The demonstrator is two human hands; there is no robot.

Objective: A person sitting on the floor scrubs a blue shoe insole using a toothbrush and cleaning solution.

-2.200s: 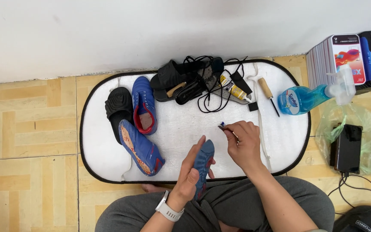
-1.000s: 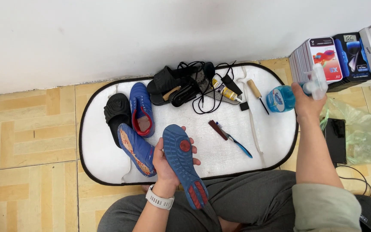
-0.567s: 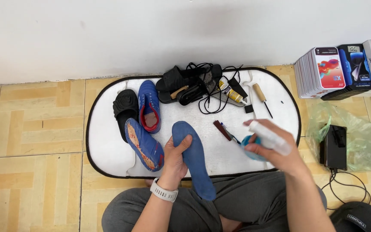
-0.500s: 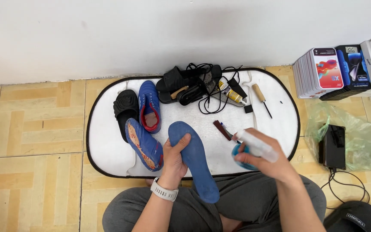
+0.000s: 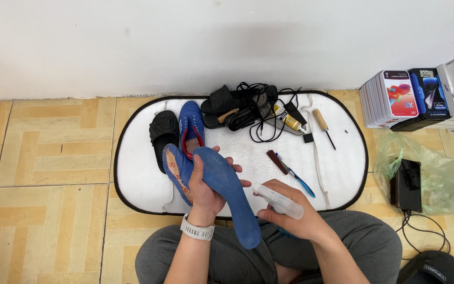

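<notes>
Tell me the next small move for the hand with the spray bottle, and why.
Probably squeeze the trigger. The right hand holds the spray bottle with its nozzle turned toward the blue insole, close beside it, and the left hand holds that insole up over the lap with its flat face exposed. Nothing stands between nozzle and insole.

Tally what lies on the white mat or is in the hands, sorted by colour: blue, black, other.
Blue: 4 – insole in the left hand, shoe, second insole, toothbrush.
Black: 3 – slide, sandal pile, cord.
Other: 3 – spray bottle in the right hand, glue tube, awl.
Total: 10
</notes>
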